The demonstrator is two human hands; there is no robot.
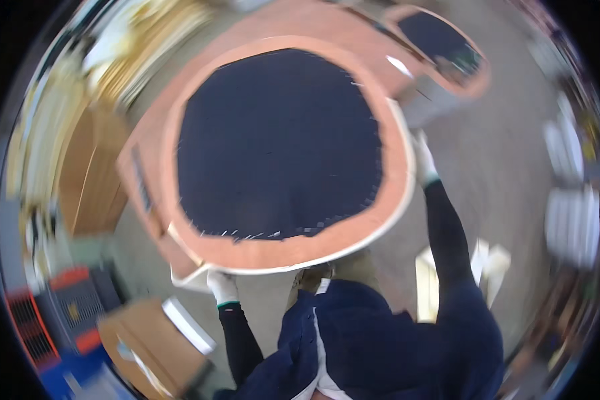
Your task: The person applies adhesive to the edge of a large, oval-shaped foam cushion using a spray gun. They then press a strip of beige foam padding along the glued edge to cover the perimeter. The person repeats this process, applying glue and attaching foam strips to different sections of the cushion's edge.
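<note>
A large rounded seat-like panel point(395, 175) in salmon-pink covering lies before me, with a dark cloth point(280, 143) stapled over its middle. A cream edging strip point(327, 259) follows its near and right rim, bending at the lower left corner. At that corner, my gloved left hand point(221, 287) is closed on the strip. My gloved right hand point(425, 159) grips the strip at the right rim. The fingertips of both hands are partly hidden, and the picture is blurred.
Beneath the panel is a pink-topped work surface point(353, 20), with a smaller dark-centred pink piece point(440, 43) at the far right. Cardboard point(93, 173) leans at left. A brown box point(153, 347) and plastic crates point(73, 307) stand lower left. Cream pieces point(427, 283) stand by my right arm.
</note>
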